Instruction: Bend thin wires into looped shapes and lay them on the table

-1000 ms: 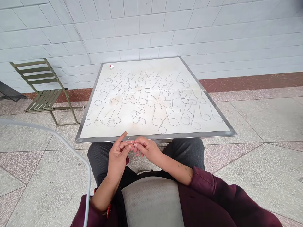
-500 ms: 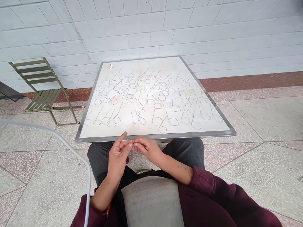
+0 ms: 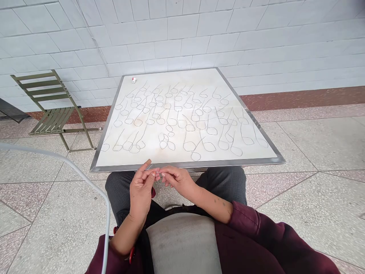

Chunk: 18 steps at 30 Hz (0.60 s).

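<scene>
Just in front of the table's near edge, my left hand [image 3: 142, 190] pinches a thin wire [image 3: 150, 166] between thumb and forefinger. My right hand [image 3: 180, 182] meets it from the other side, with its thumb and fingertips closed on the same wire. A small curve of the wire shows below the fingertips; the rest is too fine to follow. Beyond the hands, many thin wire loops [image 3: 209, 146] with straight tails lie spread over the white tabletop [image 3: 154, 154].
A small white and red object [image 3: 134, 80] sits at the table's far left corner. Left of the table stands a green folding chair [image 3: 54, 118]. A pale tube [image 3: 85, 177] arcs across the left foreground. The tiled wall [image 3: 182, 26] rises behind the table.
My left hand has shifted slightly left, so the fingertips of the two hands are a little farther apart along the wire. My right hand and the table's loops look the same.
</scene>
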{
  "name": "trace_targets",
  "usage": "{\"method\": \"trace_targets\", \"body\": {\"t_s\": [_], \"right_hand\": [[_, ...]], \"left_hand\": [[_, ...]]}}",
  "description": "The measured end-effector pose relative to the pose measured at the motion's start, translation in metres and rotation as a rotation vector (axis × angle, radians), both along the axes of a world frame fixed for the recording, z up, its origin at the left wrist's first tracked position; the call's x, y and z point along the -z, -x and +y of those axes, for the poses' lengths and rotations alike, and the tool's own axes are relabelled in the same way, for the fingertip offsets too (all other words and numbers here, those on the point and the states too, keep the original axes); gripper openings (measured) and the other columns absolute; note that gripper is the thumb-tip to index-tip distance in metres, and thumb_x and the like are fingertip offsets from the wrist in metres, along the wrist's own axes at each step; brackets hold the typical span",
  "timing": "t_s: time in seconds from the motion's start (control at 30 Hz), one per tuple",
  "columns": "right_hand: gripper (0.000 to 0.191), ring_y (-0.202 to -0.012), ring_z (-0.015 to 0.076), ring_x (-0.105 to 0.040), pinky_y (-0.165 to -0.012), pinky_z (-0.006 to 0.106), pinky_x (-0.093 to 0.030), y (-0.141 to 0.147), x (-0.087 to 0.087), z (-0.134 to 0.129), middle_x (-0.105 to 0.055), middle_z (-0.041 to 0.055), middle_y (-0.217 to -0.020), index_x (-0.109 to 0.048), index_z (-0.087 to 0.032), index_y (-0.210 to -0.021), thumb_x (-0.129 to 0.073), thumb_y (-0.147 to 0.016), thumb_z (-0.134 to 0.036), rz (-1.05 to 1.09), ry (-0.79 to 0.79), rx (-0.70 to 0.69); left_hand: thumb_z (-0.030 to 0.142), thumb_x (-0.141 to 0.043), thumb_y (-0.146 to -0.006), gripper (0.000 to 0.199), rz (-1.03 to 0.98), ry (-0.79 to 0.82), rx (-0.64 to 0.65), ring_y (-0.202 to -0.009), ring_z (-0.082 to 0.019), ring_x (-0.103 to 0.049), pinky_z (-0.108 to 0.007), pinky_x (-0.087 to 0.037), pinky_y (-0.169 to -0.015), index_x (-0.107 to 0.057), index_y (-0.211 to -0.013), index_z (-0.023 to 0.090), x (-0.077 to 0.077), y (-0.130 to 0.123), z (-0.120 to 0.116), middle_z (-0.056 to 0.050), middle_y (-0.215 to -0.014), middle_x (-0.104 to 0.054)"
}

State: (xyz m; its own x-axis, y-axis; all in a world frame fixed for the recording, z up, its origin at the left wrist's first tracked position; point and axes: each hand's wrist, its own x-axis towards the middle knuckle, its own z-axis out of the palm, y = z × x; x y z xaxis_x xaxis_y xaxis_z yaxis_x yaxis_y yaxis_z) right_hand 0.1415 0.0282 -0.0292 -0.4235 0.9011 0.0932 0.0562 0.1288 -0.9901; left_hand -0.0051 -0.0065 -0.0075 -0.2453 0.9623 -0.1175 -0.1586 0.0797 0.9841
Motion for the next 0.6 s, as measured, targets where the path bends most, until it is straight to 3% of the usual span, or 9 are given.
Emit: {"method": "trace_targets", "body": {"t_s": [0.3, 0.6], "right_hand": [[0.024, -0.060, 0.0093, -0.060, -0.050, 0.018, -0.047, -0.0009, 0.0019, 0.0014, -0.064, -0.0001, -0.074, -0.068, -0.022, -0.105, -0.047, -0.093, -0.024, -0.086, -0.014, -0.003], [0.022, -0.072, 0.0125, -0.061, -0.062, 0.024, -0.051, -0.0007, 0.0001, 0.0027, -0.067, 0.0022, -0.084, -0.067, -0.021, -0.096, -0.048, -0.095, -0.032, 0.003, -0.111, 0.002]], "left_hand": [[0.032, -0.065, -0.083, 0.048, 0.093, -0.020, 0.009, -0.097, -0.018, -0.066, -0.034, -0.049, -0.091, -0.056, -0.129, 0.022, 0.0004, 0.0006, -0.0010, -0.006, -0.099, -0.072], [0.030, -0.068, -0.080, 0.048, 0.012, -0.018, 0.017, -0.080, -0.014, -0.066, -0.031, -0.053, -0.081, -0.057, -0.126, 0.022, 0.0016, 0.0008, 0.0007, -0.004, -0.095, -0.070]]}}
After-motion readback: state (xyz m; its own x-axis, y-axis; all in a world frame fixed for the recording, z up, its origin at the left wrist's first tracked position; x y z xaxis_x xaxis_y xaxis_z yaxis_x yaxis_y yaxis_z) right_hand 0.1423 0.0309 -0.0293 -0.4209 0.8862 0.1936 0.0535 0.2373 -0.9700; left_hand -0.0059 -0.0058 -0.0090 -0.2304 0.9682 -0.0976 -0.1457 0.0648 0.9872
